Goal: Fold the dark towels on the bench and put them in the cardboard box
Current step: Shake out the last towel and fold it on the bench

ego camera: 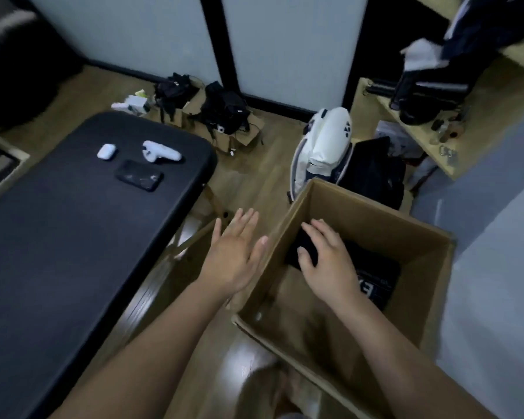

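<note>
The right hand is down inside the cardboard box, palm down, fingers spread a little and curved over a folded dark towel; the fingertips rest on the cloth, though I cannot tell whether they actually pinch it. The left hand hangs outside the box, just beside its left wall, flat and wide with the fingers stretched out and nothing in it; its thumb lies close to the cardboard edge.

The towel under the right hand is a compact dark bundle sitting in the far part of the box. Next to it, toward the right wall, lies more dark fabric with pale lettering on it, partly hidden by the wrist. The near part of the box floor is bare cardboard.

The box stands open on the wooden floor, to the right of the dark padded surface. On that surface lie a black phone, a small white case and a white handheld device, all well away from the hands.
</note>
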`<act>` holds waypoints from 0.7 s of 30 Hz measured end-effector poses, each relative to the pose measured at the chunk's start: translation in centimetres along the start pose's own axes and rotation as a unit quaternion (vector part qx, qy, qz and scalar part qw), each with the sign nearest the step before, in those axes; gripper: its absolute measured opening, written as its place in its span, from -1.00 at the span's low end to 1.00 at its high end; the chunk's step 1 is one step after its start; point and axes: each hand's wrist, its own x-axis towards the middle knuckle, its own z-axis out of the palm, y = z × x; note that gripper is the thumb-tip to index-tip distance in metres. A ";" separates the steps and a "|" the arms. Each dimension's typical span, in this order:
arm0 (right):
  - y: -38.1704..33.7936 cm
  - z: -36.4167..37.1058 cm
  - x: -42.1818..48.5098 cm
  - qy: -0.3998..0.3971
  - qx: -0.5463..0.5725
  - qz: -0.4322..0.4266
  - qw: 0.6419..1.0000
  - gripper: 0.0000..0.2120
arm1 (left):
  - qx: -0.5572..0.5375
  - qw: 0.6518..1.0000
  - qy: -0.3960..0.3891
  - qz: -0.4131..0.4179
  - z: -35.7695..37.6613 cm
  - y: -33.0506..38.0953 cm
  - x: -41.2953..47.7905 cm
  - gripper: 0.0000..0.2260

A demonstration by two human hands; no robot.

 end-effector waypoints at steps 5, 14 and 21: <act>-12.3 5.0 -1.6 -0.051 -0.008 -0.154 0.987 -0.53 | -0.007 0.987 0.116 -0.108 -5.8 -8.6 -12.2 -0.36; -32.8 18.2 -14.1 -0.187 -0.060 -0.384 0.902 -0.42 | -0.049 0.884 0.274 -0.376 -7.3 -22.2 -41.7 -0.37; -43.4 29.3 -27.0 -0.277 -0.074 -0.506 0.814 -0.44 | -0.066 0.784 0.335 -0.518 -5.0 -26.0 -59.9 -0.34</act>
